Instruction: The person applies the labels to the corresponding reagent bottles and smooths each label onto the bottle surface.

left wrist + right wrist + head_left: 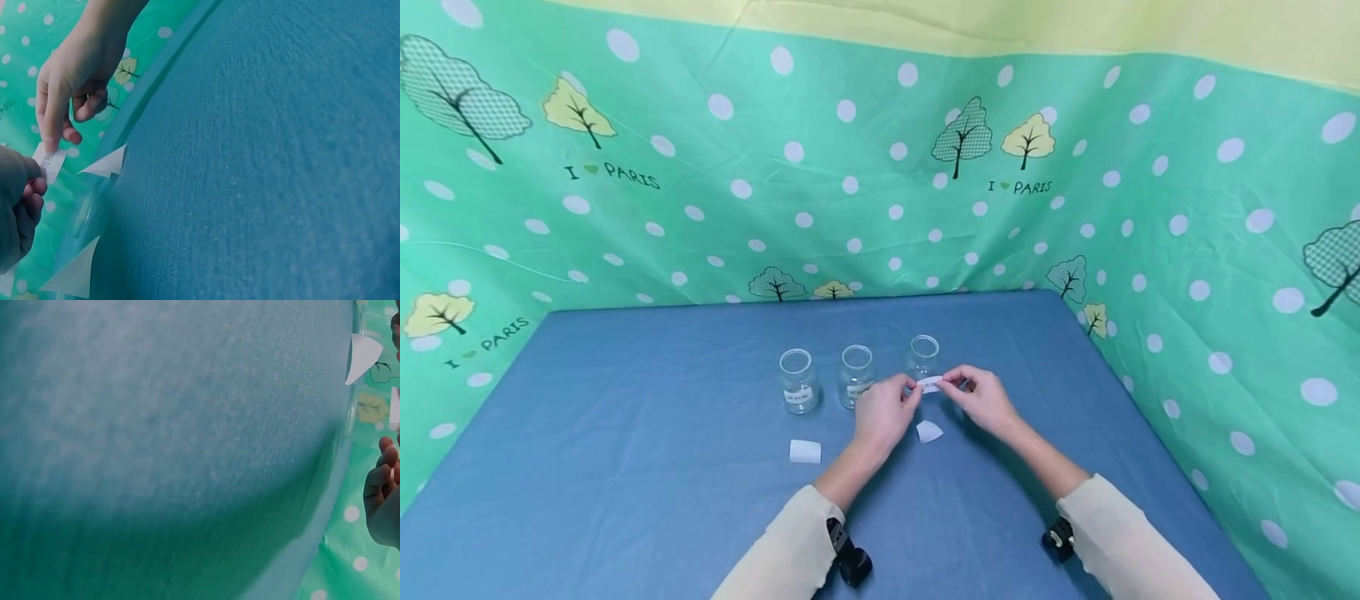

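Note:
Both hands hold a small white printed label stretched between them, in front of the rightmost glass jar. Its left end is pinched by the left hand, its right end by the right hand. In the left wrist view, dark print shows on the label between the fingertips. The middle glass jar, partly hidden by the left hand, carries a similar label, and so does the left glass jar. All three jars stand upright without lids.
A curled piece of white paper lies on the blue tablecloth just below the hands. Another white paper piece lies in front of the left jar. A green dotted curtain borders the table at the back and right.

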Tool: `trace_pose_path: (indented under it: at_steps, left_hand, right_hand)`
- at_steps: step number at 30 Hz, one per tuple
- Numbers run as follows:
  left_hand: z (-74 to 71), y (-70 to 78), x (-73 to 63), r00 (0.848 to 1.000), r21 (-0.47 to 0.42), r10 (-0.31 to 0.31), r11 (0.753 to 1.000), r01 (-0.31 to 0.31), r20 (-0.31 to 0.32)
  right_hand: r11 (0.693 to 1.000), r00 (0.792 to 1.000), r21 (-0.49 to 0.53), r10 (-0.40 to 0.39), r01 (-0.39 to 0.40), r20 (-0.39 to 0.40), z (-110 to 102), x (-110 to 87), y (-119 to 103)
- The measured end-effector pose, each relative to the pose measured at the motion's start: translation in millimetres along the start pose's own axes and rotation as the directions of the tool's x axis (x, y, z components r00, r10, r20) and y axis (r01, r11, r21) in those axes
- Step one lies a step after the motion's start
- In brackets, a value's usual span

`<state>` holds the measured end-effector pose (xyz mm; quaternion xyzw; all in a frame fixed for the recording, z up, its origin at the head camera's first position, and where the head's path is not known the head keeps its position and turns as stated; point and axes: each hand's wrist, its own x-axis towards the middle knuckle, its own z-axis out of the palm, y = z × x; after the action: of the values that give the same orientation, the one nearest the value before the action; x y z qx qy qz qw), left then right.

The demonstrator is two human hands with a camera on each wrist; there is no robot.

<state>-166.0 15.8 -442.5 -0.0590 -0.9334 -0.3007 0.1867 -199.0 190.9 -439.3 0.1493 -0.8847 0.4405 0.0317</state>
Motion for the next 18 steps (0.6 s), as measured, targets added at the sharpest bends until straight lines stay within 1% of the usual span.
trace_pose_path:
  at_steps: [3,7,13,18]
  left_hand:
    - [2.3,0.1,1.1,1.0,0.042,0.018,0.999,-0.017,-0.022]
    - [3.9,0.0,2.0,0.999,0.075,0.028,0.997,-0.026,-0.035]
    - [3.4,0.7,3.1,0.998,0.087,0.033,0.996,-0.03,-0.044]
    - [4.0,0.9,4.2,0.999,0.074,0.016,0.997,-0.013,-0.044]
  right_hand:
    - [1.0,1.0,-0.008,-0.001,0.001,-0.021,1.3,2.2,0.7]
    - [1.0,0.999,-0.018,0.005,-0.005,-0.035,3.4,4.1,2.6]
    - [1.0,0.998,-0.019,0.002,-0.004,-0.056,6.5,5.6,5.7]
    - [1.0,0.997,-0.014,-0.009,0.008,-0.078,8.6,6.8,6.3]
